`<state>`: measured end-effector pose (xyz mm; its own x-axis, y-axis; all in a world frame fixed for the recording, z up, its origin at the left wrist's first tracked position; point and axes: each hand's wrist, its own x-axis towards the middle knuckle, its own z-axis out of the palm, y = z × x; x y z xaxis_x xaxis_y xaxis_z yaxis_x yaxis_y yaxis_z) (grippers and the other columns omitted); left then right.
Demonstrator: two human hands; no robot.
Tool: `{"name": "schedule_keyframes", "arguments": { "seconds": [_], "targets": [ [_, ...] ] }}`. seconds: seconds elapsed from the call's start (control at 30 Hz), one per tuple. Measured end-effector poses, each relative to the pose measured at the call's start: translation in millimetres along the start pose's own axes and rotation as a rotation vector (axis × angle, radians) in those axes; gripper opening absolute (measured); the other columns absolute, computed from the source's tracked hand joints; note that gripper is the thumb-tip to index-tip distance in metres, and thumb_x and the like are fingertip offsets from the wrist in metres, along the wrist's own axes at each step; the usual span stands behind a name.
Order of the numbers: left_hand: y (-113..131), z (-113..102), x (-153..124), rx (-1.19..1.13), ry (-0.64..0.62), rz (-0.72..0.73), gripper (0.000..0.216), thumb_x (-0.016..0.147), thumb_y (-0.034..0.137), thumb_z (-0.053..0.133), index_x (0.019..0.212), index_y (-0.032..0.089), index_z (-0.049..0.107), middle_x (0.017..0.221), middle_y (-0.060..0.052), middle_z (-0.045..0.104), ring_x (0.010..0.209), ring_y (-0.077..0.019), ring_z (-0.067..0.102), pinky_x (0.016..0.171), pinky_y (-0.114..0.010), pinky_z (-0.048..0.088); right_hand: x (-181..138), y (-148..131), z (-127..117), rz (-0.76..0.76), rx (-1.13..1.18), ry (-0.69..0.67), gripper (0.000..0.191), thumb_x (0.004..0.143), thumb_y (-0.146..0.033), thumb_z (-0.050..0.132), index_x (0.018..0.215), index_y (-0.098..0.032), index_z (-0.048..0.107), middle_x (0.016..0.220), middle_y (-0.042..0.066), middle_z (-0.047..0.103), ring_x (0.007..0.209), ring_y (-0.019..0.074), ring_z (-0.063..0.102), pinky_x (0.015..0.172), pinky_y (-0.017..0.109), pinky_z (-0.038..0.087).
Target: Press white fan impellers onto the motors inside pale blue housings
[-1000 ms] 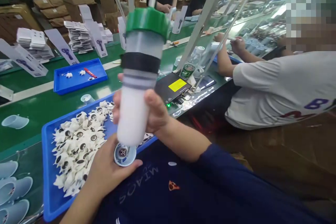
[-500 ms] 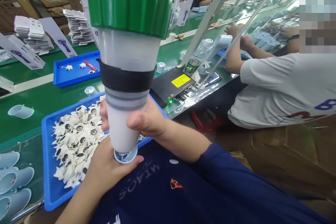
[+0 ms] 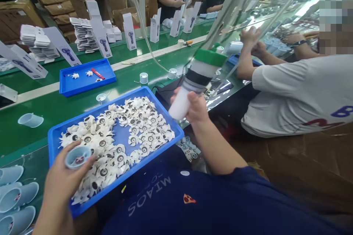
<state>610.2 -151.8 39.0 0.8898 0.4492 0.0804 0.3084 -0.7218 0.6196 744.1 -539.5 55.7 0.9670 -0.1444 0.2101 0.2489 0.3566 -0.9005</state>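
Observation:
My left hand point(image 3: 62, 176) is wrapped round a light blue plastic cup-shaped housing point(image 3: 78, 156), its open end facing me and a small part visible inside. It is above the left side of a blue tray point(image 3: 60, 134), which holds many white fan blades point(image 3: 150, 119) with dark round hubs. My right hand point(image 3: 197, 106) grips a white tapered cylinder point(image 3: 179, 103) with a black band and a green ribbed cap. The cylinder is tilted, cap end up and to the right, just beyond the tray's right corner and apart from the housing.
Several light blue housings point(image 3: 20, 196) lie at the lower left, with another point(image 3: 30, 120) on the green belt. A smaller blue tray point(image 3: 87, 89) holds a few blades and a red pen. Printed boxes point(image 3: 129, 31) stand behind. A co-worker in a grey shirt point(image 3: 292, 91) sits at right.
My hands have moved apart. The green-capped cylinder has gone from over the housing to the right and away from me, while the housing has moved left in my left hand.

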Motion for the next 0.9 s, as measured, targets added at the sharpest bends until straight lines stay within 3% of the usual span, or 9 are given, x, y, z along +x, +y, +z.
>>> {"name": "schedule_keyframes", "arguments": {
  "seconds": [0.1,0.2,0.3,0.37,0.43,0.53,0.6,0.8,0.9],
  "targets": [
    [-22.1,1.5,-3.8,-0.362,0.229,-0.074,0.062,0.061,0.061,0.086,0.112,0.029,0.069,0.097,-0.005,0.078,0.093,-0.0346,0.076,0.086,-0.051,0.063,-0.4,11.8,-40.0,-0.283,-0.344,0.241,0.088,0.060,-0.083,0.084,0.118,-0.026,0.052,0.116,0.012,0.066,0.115,0.0340,0.072,0.097,0.057,0.063],
    [-17.2,5.5,-8.6,-0.435,0.268,-0.074,0.060,0.063,0.057,0.088,0.112,0.030,0.066,0.099,-0.003,0.077,0.103,-0.0357,0.075,0.106,-0.059,0.058,-20.9,17.5,-36.3,-0.839,-0.725,0.346,0.081,0.071,-0.072,0.085,0.131,-0.028,0.054,0.141,0.015,0.056,0.155,0.0396,0.042,0.129,0.066,0.033],
    [-5.4,5.8,-9.3,-0.362,0.254,-0.093,0.062,0.061,0.056,0.088,0.112,0.028,0.066,0.101,-0.004,0.078,0.104,-0.0358,0.075,0.105,-0.059,0.058,-48.2,22.9,14.5,-1.279,-0.858,-0.265,0.034,0.092,-0.048,0.076,0.123,-0.039,0.064,0.137,0.001,0.065,0.150,0.0282,0.049,0.135,0.056,0.026],
    [-1.3,5.1,-9.1,-0.345,0.271,-0.095,0.065,0.056,0.057,0.090,0.109,0.026,0.067,0.101,-0.005,0.078,0.102,-0.0356,0.075,0.103,-0.059,0.059,-58.9,31.4,64.2,-1.148,-0.973,-0.956,0.026,0.104,-0.037,0.062,0.130,-0.038,0.066,0.142,-0.002,0.067,0.144,0.0215,0.055,0.133,0.049,0.032],
    [-0.8,4.5,-10.1,-0.337,0.317,-0.089,0.069,0.051,0.059,0.090,0.107,0.024,0.068,0.099,-0.006,0.079,0.100,-0.0357,0.076,0.101,-0.059,0.059,-60.8,45.9,113.8,-0.833,-1.139,-1.267,0.038,0.109,-0.027,0.050,0.146,-0.027,0.061,0.157,0.005,0.059,0.148,0.0247,0.052,0.132,0.054,0.033],
    [-4.2,4.4,-14.3,-0.328,0.355,-0.080,0.070,0.053,0.063,0.088,0.106,0.023,0.068,0.098,-0.008,0.079,0.097,-0.0345,0.076,0.099,-0.057,0.060,-55.2,74.3,165.4,-0.451,-1.349,-1.335,0.051,0.111,-0.036,0.051,0.158,-0.017,0.050,0.177,0.015,0.030,0.163,0.0384,0.030,0.131,0.067,0.026],
    [-8.3,4.8,-17.5,-0.328,0.352,-0.074,0.067,0.057,0.063,0.087,0.108,0.023,0.068,0.099,-0.008,0.079,0.096,-0.0326,0.076,0.100,-0.055,0.060,-51.9,89.7,176.2,-0.388,-1.390,-1.358,0.051,0.111,-0.039,0.051,0.157,-0.018,0.052,0.180,0.013,0.020,0.166,0.0405,0.020,0.132,0.071,0.020],
    [-23.2,7.5,-17.8,-0.410,0.327,-0.005,0.065,0.064,0.058,0.089,0.114,0.022,0.066,0.104,-0.009,0.079,0.100,-0.0308,0.077,0.100,-0.051,0.061,-52.6,90.2,126.3,-0.707,-1.160,-1.680,0.032,0.104,-0.027,0.062,0.134,-0.017,0.069,0.171,0.012,0.043,0.159,0.0325,0.038,0.134,0.062,0.020],
    [-25.3,8.9,-12.6,-0.416,0.335,0.029,0.069,0.060,0.058,0.092,0.113,0.021,0.067,0.100,-0.008,0.080,0.100,-0.0312,0.078,0.100,-0.052,0.060,-55.4,85.3,107.8,-0.685,-1.179,-1.759,0.027,0.106,-0.017,0.054,0.125,-0.017,0.073,0.160,0.011,0.057,0.143,0.0289,0.056,0.128,0.055,0.032]
  ]
}}
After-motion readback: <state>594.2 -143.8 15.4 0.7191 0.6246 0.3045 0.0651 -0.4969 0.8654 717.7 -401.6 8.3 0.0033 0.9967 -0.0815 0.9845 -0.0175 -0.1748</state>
